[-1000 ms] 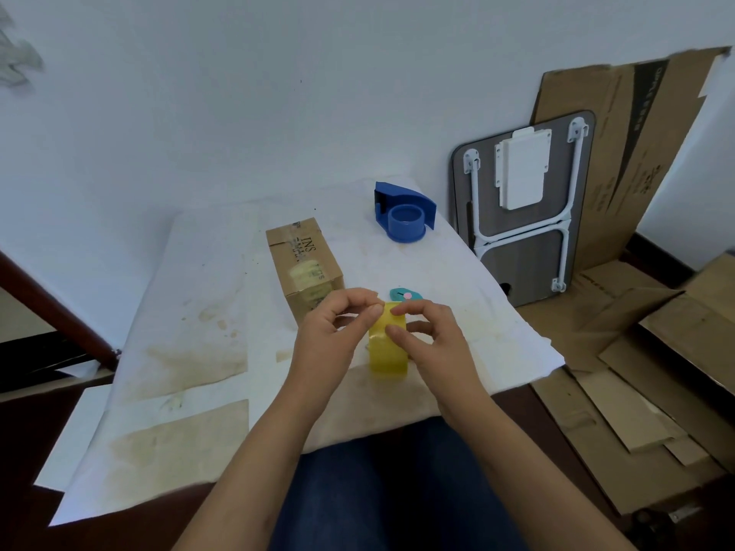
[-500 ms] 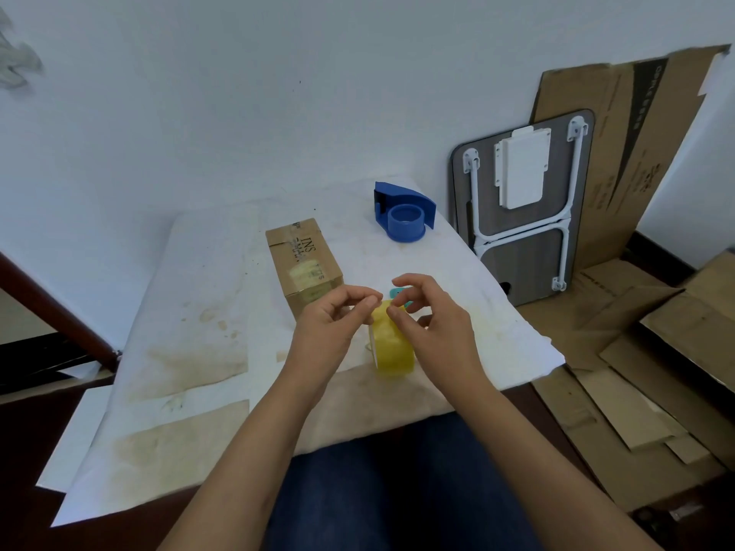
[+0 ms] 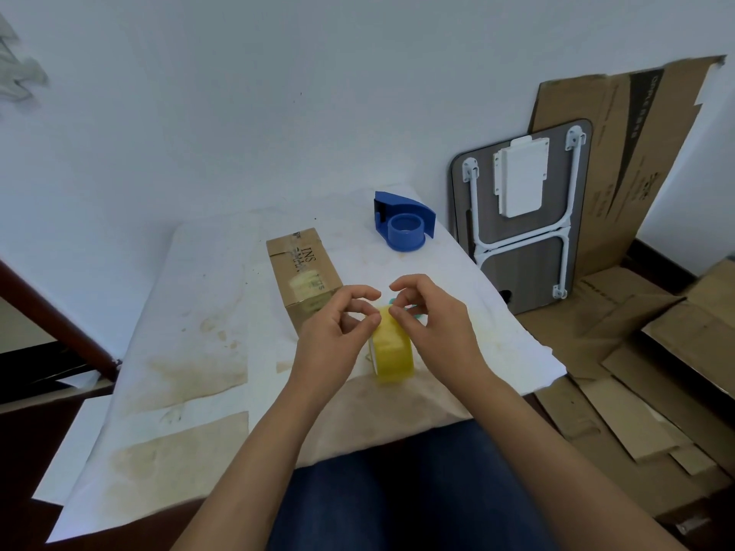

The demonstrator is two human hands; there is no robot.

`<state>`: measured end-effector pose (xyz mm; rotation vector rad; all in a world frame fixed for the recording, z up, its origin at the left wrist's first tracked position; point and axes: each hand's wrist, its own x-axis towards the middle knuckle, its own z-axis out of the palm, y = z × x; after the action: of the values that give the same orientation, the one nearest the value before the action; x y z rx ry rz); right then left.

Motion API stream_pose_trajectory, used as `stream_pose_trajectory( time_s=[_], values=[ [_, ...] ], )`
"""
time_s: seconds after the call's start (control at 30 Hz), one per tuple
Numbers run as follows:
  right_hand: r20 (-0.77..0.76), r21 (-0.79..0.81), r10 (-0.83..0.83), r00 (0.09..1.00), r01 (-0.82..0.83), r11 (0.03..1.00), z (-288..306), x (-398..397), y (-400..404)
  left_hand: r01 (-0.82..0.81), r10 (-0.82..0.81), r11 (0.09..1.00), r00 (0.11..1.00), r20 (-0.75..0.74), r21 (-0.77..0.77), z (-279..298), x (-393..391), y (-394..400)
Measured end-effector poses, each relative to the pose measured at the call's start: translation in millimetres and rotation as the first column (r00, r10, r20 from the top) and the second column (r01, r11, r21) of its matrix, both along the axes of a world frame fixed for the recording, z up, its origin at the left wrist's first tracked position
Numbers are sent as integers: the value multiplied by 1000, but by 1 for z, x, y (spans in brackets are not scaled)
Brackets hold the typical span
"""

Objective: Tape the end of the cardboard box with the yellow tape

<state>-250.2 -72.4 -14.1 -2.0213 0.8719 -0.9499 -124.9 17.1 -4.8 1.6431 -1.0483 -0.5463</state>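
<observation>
Both hands over counter [image 3: 191,344] edge — left hand [image 3: 332,340] and right hand [image 3: 433,328] pinching top of yellow tape roll [image 3: 391,351], seemingly picking at its end. Cardboard box [image 3: 304,274] just behind, untouched; blue dispenser [image 3: 403,224] farther back.

Yellow tape roll [image 3: 393,349], brown cardboard box [image 3: 303,272], blue dispenser [image 3: 403,226], stained white table cover [image 3: 199,332].

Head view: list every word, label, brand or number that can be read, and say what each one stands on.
"INS" – printed on the top face of the cardboard box, read sideways.
Smaller print beside "INS" on the box: too blurred to read.
Dark stripe on the big cardboard sheet leaning on the wall: light lettering, too blurred to read.
Yellow tape roll, blue tape dispenser, folded table: no text visible.
</observation>
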Motion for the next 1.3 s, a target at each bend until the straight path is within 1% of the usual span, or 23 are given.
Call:
stream_pose_trajectory(
  time_s=[0.17, 0.33, 0.53, 0.67, 0.83, 1.03, 1.3],
  values=[
    [30, 61, 12, 999, -14, 998, 0, -2, -4, -10, 11, 1000, 999, 39, -23, -3, -1, 1],
    [6, 56, 49, 999, -49, 997, 3, -3, -9, -2, 5, 1000, 995, 99, -26, -2, 0, 1],
    [-12, 35, 102, 995, -102, 994, 2, -3, -12, -38, 41, 999, 993, 108, -27, -6, -3, 0],
    [12, 55, 77, 997, -78, 995, 1, -4, -11, -82, 86, 995, 994, 71, -51, -8, -4, 0],
    [41, 109, 39, 998, -43, 993, 1, -3, -11, -96, 103, 993, 990, 100, -65, -11, -7, 0],
    [37, 73, 47, 998, -49, 996, 1, -3, -10, -63, 79, 992, 986, 147, -107, -13, -6, 1],
    [24, 17, 77, 997, -77, 997, -1, -5, -8, -99, 116, 990, 976, 187, -96, -14, -7, 0]
  ],
)
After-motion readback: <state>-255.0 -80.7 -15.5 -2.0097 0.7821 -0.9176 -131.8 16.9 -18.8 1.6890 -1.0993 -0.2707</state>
